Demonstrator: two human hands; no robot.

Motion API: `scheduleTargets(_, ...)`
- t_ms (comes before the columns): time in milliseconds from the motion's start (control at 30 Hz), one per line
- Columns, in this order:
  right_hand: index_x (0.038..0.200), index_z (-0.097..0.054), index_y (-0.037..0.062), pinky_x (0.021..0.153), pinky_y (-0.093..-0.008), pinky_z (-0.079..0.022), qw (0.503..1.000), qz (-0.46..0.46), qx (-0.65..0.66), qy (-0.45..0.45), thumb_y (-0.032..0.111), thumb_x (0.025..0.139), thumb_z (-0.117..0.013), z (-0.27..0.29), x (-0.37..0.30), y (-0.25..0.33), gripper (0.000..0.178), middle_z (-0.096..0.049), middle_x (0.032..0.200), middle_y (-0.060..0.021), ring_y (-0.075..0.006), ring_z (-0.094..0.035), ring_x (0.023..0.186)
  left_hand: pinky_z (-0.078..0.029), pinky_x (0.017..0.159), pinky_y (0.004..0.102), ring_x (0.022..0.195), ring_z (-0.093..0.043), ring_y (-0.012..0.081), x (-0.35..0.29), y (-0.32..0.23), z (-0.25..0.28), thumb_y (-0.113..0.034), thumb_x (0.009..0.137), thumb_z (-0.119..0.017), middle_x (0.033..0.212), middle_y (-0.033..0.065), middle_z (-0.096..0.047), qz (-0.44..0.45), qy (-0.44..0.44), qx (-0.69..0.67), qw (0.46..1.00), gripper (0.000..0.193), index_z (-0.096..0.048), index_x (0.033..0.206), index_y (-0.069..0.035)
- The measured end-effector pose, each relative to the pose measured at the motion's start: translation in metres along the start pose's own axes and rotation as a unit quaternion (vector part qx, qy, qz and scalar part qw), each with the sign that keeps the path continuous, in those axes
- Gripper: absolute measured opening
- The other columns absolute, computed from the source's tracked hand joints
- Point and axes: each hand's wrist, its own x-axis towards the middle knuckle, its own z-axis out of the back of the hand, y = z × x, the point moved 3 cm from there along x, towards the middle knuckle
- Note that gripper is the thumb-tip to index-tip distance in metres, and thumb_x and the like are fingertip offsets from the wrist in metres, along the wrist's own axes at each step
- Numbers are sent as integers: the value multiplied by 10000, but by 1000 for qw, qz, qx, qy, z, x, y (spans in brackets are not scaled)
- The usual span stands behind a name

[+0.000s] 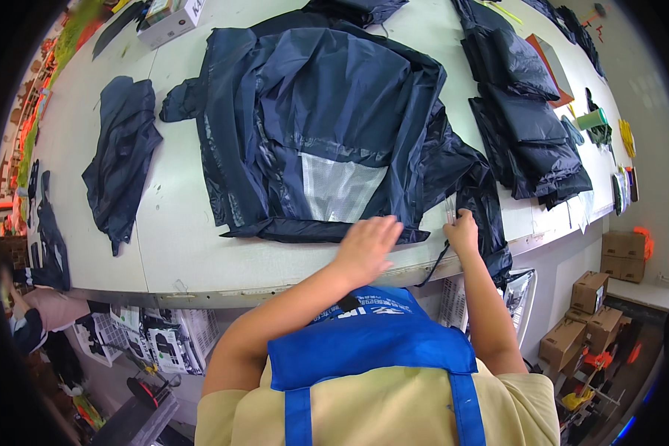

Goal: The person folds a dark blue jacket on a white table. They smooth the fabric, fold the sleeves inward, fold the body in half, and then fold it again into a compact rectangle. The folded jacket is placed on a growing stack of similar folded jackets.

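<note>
While we're standing at the table [175, 256] in a blue apron [372, 357] and a tan shirt [383, 416], we're keeping both hands along its near edge. Our right hand [463, 233] is curling its fingers in by the thumb, beside a thin pale strip [450, 209], but honestly we can't tell what, if anything, it's pinching. A black cord [437, 262] is dangling from just beside that hand, over the table edge. Our left hand [368, 244] is reaching across to the bottom hem of a dark navy jacket [334, 89], fingers pretty much straight and lying close together; we can't tell if they're really pressing down. That jacket is lying spread out in the middle of the table right in front of us, wrinkled all over, with a silvery mesh panel [340, 189] showing near the hem. One dark sleeve [479, 186] is trailing off to the right, just beyond our right hand. Off to the left, another dark garment [123, 149] is lying crumpled, while folded dark garments [531, 141] are piling up on the right. Farther back, an orange-sided box [551, 70] is sitting beside those, and a white box [169, 26] is sitting at the far left.
</note>
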Motion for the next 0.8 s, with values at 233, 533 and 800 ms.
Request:
scheduleTargets(233,803,-520,69,464,-223,-338,867,-159,461,102,161,881,-615,15,-46,7,153,-480,678,21,-64,-407,501,-400,653,369,724,-559,225,39,0,-20,-62,686,-658,748,11,-525,-54,-81,-58,994,146,-600,806,-121)
scheduleTargets(533,944,-655,-9,486,-219,-342,863,-54,476,160,206,917,-615,50,-69,116,220,-554,709,3,-40,-427,541,-359,547,321,630,-499,189,6,-18,35,1,632,-665,709,3,-468,-116,-154,-72,979,203,-591,770,-129)
scheduleTargets(800,800,-630,-7,467,-217,-321,889,-44,414,190,142,867,-671,70,-63,123,168,-513,606,29,-34,-417,514,-382,530,344,620,-530,214,6,-16,46,33,578,-666,708,18,-508,-84,-203,-88,972,263,-589,795,-95)
